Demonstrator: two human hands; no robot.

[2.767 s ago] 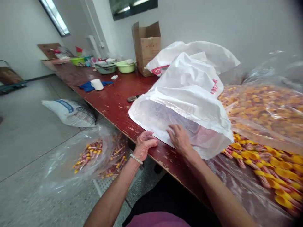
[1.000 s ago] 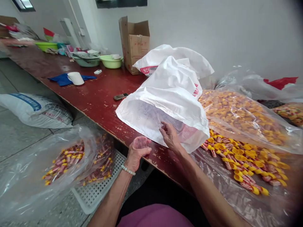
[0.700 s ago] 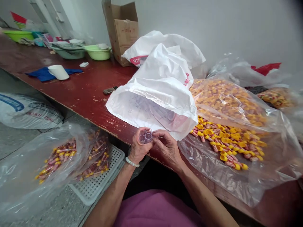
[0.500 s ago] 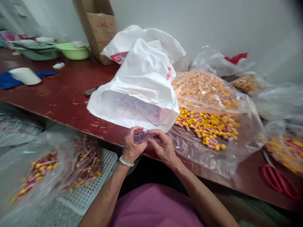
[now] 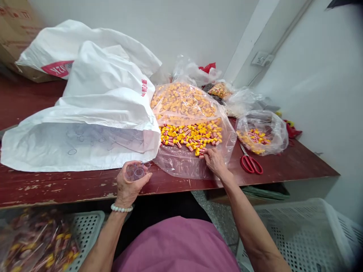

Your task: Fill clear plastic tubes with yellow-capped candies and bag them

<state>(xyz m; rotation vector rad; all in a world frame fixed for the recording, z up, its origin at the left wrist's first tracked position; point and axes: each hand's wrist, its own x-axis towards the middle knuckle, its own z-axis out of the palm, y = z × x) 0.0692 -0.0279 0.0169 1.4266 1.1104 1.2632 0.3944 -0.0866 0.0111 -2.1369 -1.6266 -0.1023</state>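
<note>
Head view: clear plastic tubes (image 5: 138, 173) are held in the left hand (image 5: 128, 182), fingers curled; a yellow-capped piece (image 5: 198, 152) is apparently being picked by the right hand (image 5: 215, 162), pinch unclear; secure closure is called for.

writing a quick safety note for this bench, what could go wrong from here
The left hand holds several clear cylinders at once, so one might slip out. The right hand is at loose yellow-capped pieces on the clear plastic bag and could scatter some. The red-handled scissors lie near the table's front edge, so the right forearm might knock them off.
</note>
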